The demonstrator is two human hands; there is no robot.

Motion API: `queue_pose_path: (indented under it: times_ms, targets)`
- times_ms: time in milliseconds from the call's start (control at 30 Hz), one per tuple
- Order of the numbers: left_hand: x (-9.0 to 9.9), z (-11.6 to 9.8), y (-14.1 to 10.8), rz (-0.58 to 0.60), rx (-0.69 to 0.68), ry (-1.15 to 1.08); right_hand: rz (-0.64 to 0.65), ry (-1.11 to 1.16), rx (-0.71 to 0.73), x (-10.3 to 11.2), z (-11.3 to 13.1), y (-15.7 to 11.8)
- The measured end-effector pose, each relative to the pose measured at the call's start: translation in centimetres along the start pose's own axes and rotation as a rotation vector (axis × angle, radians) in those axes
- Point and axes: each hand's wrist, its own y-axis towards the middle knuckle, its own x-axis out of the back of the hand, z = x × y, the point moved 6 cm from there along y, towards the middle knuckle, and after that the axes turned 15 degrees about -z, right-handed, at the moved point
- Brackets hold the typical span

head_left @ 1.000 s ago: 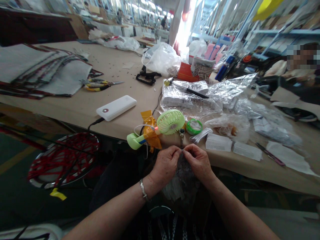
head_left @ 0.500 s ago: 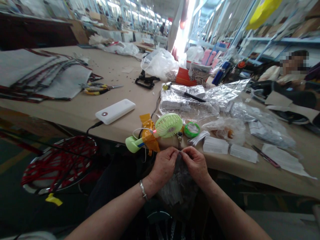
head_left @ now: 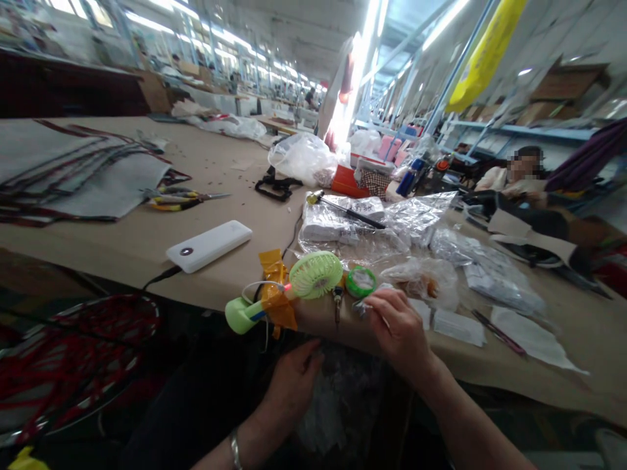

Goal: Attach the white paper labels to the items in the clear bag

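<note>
Right hand (head_left: 401, 333): grip narrow, fingers bunched at the tabletop's (head_left: 132, 241) near edge; small greyish item (head_left: 361, 309) at the fingertips, too blurred to identify; cannot tell whether held. Hand partly covers a paper stack (head_left: 420, 311). Green-rimmed roll (head_left: 361, 282) just beyond fingertips. Left hand (head_left: 291, 382): thumb near forefinger, below table edge, dim; cannot tell whether it holds anything. Pale mass (head_left: 326, 405) beside it, indistinct. Metal-tipped tool (head_left: 337, 303) and green fan (head_left: 316, 275) farther out. Both forearms cut off by frame.

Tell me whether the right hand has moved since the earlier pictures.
Yes: the right hand has moved rightward and farther forward, judged against the green fan.
</note>
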Motion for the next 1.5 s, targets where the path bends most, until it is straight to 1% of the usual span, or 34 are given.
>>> queue_pose_path:
  times_ms: [33, 100, 167, 200, 233, 333, 367, 400, 467, 533, 600, 667, 733, 900, 967, 1100, 1200, 1367, 1500]
  targets:
    - [0.0, 0.4, 0.0, -0.006, 0.007, 0.015, -0.003, -0.103, 0.036, -0.2, -0.5, 1.0]
    - [0.1, 0.8, -0.1, -0.012, 0.030, 0.062, 0.050, -0.260, 0.064, -1.0, -1.5, 2.3]
    - [0.1, 1.0, -0.4, 0.001, 0.049, 0.106, 0.112, -0.318, 0.075, -1.8, -2.2, 2.7]
    - [0.1, 1.0, -0.6, 0.009, 0.054, 0.123, 0.120, -0.312, 0.073, -2.0, -2.4, 2.7]
    - [0.0, 1.0, -0.8, 0.022, 0.055, 0.135, 0.101, -0.286, 0.065, -1.9, -2.6, 2.5]
    - [-0.2, 1.2, -1.3, 0.052, 0.062, 0.160, -0.026, -0.156, 0.023, -0.4, -2.8, 1.4]
    - [-0.3, 1.3, -1.4, 0.057, 0.066, 0.168, -0.029, -0.117, 0.024, 0.0, -2.7, 0.9]
    - [-0.4, 1.4, -1.5, 0.059, 0.071, 0.177, 0.006, -0.091, 0.038, 0.2, -2.5, 0.4]
    - [-0.5, 1.5, -1.7, 0.059, 0.074, 0.196, 0.161, -0.115, 0.087, 0.1, -2.0, -0.6]
    - [-0.6, 1.5, -1.9, 0.069, 0.075, 0.205, 0.319, -0.226, 0.147, -0.3, -1.7, -1.2]
    - [-0.8, 1.5, -2.2, 0.087, 0.077, 0.201, 0.427, -0.356, 0.204, -0.8, -1.6, -1.2]
    - [-0.9, 1.5, -2.4, 0.104, 0.075, 0.177, 0.510, -0.436, 0.261, -1.4, -1.4, -0.8]
    - [-1.0, 1.5, -2.8, 0.112, 0.072, 0.149, 0.578, -0.473, 0.284, -2.1, -1.2, -0.2]
    - [-1.3, 2.0, -3.5, 0.158, 0.083, 0.135, 0.719, -0.510, 0.247, -3.1, -1.0, 0.6]
    - [-1.3, 2.2, -3.7, 0.178, 0.086, 0.142, 0.740, -0.526, 0.242, -3.2, -1.1, 0.6]
    - [-1.2, 2.5, -3.8, 0.182, 0.087, 0.149, 0.763, -0.528, 0.270, -2.8, -1.2, 0.6]
    - [-1.3, 2.7, -3.8, 0.179, 0.107, 0.138, 0.778, -0.474, 0.336, -2.1, -0.7, 0.7]
    - [-1.7, 2.7, -4.0, 0.187, 0.135, 0.093, 0.763, -0.410, 0.470, -1.1, 0.6, 1.5]
    - [-1.8, 2.9, -4.1, 0.188, 0.147, 0.101, 0.773, -0.414, 0.498, -0.9, 0.8, 2.2]
